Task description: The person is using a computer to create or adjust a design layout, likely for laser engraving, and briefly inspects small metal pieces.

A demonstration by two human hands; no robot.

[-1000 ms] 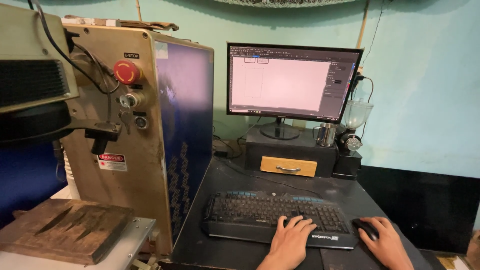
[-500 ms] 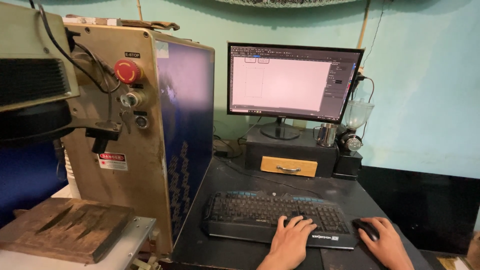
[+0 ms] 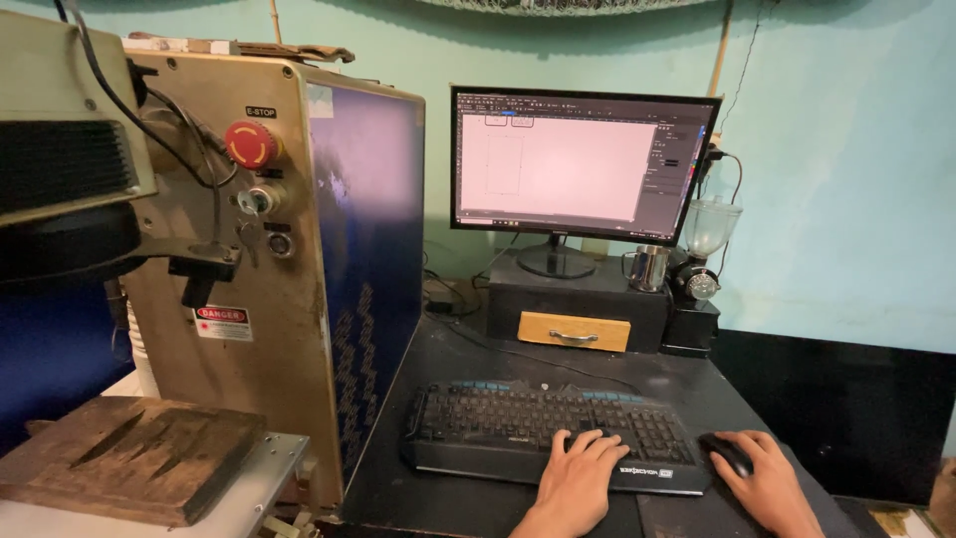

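Nearest: left hand (image 3: 581, 482), flat and palm down on the lower right edge of a black keyboard (image 3: 543, 432), fingers loosely spread over the keys, gripping nothing. Right hand (image 3: 767, 486) just beside it, cupped over a black mouse (image 3: 730, 454) on the dark desk (image 3: 677, 374), fingers curved around the mouse rather than pinching. Keyboard square to the desk front, mouse just off its right end. At left, nearer the viewer: worn wooden block (image 3: 124, 456) on a pale metal platform (image 3: 254, 493), below a tan machine cabinet (image 3: 289, 269) with red round stop button (image 3: 252, 144). Farther back: black stand with small wooden drawer (image 3: 573, 331), lit monitor (image 3: 583, 164) on top. Right of stand: metal cup (image 3: 649, 267) and a grinder with clear hopper (image 3: 704, 261). Behind: turquoise wall (image 3: 846, 149).
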